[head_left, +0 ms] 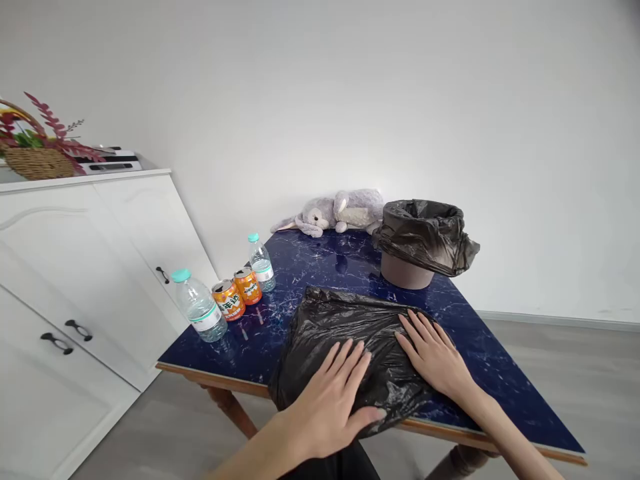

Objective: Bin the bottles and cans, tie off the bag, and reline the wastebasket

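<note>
A black plastic bag (345,313) lies spread flat and wrinkled over the near part of the table, its lower edge hanging past the table's front rim. My left hand (330,397) rests on the bag's near side with fingers stretched out and thumb apart. On the bag's right part, my right hand (433,350) lies flat with its fingers spread. Neither hand grips anything. Behind the bag stands a round bin (407,270), lined with another black bag (425,243) that is folded over its rim.
Two clear bottles with teal caps (203,310) (262,263) and two orange soda cans (229,300) (248,287) stand along the blue table's (320,260) left edge. A plush rabbit (345,212) lies at the back. White cabinets (85,267) are at left.
</note>
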A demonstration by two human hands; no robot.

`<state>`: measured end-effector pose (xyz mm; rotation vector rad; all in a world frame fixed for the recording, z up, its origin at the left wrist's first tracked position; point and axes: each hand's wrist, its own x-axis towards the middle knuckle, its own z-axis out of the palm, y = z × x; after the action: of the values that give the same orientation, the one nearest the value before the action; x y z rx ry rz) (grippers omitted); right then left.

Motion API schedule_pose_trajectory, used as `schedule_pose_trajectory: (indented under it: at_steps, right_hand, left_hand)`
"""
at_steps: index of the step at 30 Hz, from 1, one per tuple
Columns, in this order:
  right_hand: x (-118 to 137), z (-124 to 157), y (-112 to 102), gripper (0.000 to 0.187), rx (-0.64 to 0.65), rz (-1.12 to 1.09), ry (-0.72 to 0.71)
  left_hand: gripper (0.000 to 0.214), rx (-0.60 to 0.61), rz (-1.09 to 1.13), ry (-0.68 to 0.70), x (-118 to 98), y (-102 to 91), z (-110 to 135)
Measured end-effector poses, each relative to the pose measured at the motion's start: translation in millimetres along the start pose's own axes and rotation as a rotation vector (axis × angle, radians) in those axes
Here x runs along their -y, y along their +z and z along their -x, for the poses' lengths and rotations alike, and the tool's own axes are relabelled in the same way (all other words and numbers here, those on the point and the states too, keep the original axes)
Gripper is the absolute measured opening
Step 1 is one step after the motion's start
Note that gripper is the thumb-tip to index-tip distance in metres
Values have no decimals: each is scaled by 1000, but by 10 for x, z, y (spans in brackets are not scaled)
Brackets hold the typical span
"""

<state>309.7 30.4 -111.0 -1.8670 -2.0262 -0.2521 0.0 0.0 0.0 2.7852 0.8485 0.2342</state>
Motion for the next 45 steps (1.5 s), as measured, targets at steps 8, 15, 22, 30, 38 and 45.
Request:
schedule_pose_trajectory:
  at_steps: [8,15,22,30,38,45]
  right_hand:
    - [-67,-11,22,70,1,7,38]
    - [175,-65,-88,74,-15,-20,115]
    - [278,203,-257,63,-10,-123,-121]
    - [-77,524,-440,66,86,-233,-227]
    - [6,765,-663,81,151,-216,-229]
    - [110,720,-789,36,36,-315,-169]
  left_hand:
    - [65,-10,-33,-184,817,138,-325]
    - [70,-40,-137,-255,1281,-170,-524]
    - [74,-20,-12,16,625,-198,-182]
    - [102,34,-122,85,842,-207,671]
    - [75,-76,20,-55,840,-353,1035]
    - [25,-463,119,-232,696,-888,725]
